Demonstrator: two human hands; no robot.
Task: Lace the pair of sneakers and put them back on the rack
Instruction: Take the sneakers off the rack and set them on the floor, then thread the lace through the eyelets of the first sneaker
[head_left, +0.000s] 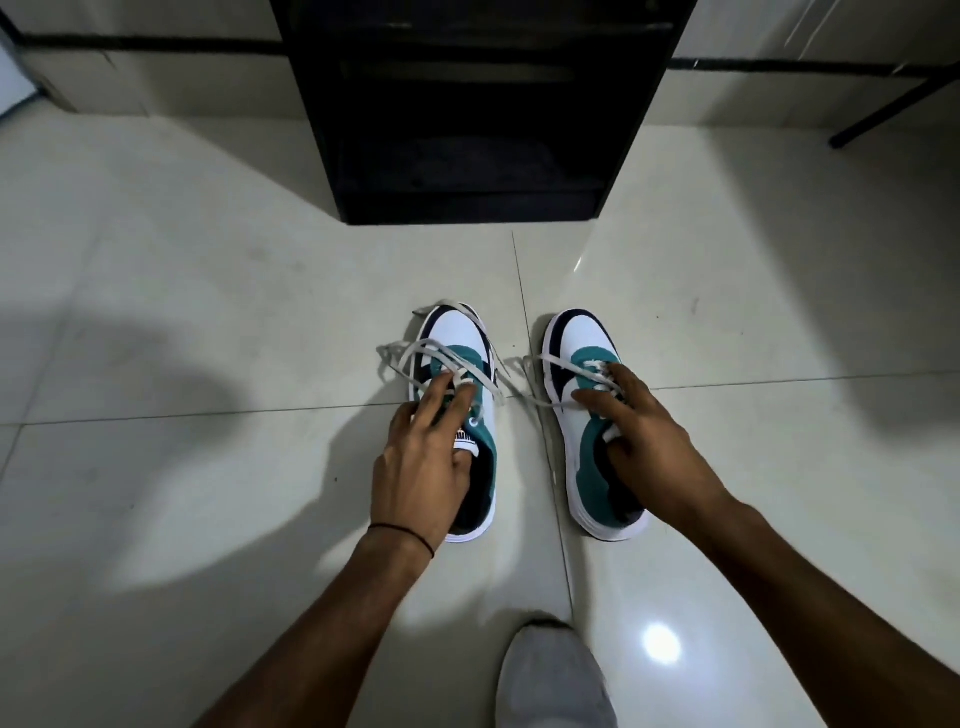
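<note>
Two white, teal and navy sneakers stand side by side on the tiled floor, toes pointing away from me. My left hand (423, 452) grips the left sneaker (457, 332) by its tongue, thumb inside the opening. On the right sneaker (582, 338), my right hand (644, 431) holds the tongue area the same way. Loose white laces (415, 353) spill over the left sneaker's front and trail between the shoes. The black shoe rack (467, 130) stands straight ahead, its shelves dark.
A grey-clad knee or foot (553, 680) shows at the bottom edge. A black metal leg (893, 104) slants at the upper right. Pale wall panels run behind the rack, with open tiled floor on both sides.
</note>
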